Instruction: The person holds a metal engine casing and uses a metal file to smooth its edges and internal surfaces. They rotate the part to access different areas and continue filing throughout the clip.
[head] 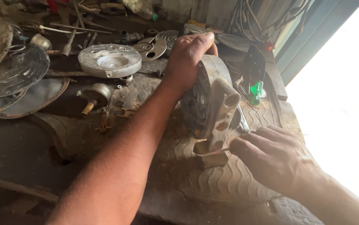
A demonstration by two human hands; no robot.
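Standing on its edge on the worn rubber tyre tread is a rusty round metal motor housing with a holed bracket on its front. The left hand has its grip clamped over the housing's top. The right hand pinches a thin metal tool against the housing's base. Left of the housing on the cluttered counter lies a shallow silver round metal cover, nothing inside.

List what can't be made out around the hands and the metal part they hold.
- Right hand, head view: tool tip hidden behind the metal part.
- Left hand: its fingers hidden behind that part.
- Green-handled tool: shaft hidden behind the part.
- Doorway at the right edge: overexposed.
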